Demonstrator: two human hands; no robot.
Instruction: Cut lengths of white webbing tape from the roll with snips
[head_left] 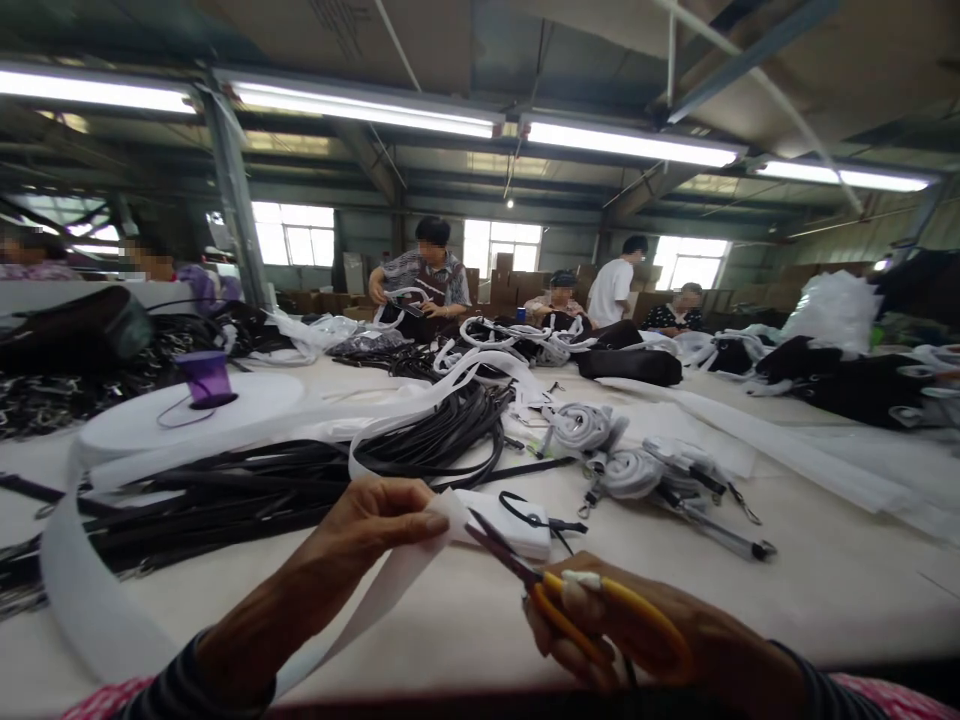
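Between the thumb and fingers of my left hand (382, 515) is pinched the end of a long white strip (390, 590). From there the strip drops toward the table's front edge, and white band also curves up at the left. My right hand (577, 620) grips a pair of scissors (630, 615) with orange handles. Their dark blades are parted slightly and point at the strip's end, close to my left fingertips; I cannot tell whether they touch it. A white wrap shows on one finger of my right hand. Behind the blades lies a small white stack (517, 525) with a black cord.
Black straps (285, 480) lie in a long bundle at left. Beyond them sits a white roll (262, 400) carrying a purple spool (206, 378). Rolled, wrapped straps with metal clips (634, 470) lie right of centre. Black bags (630, 365) and several people are farther back.
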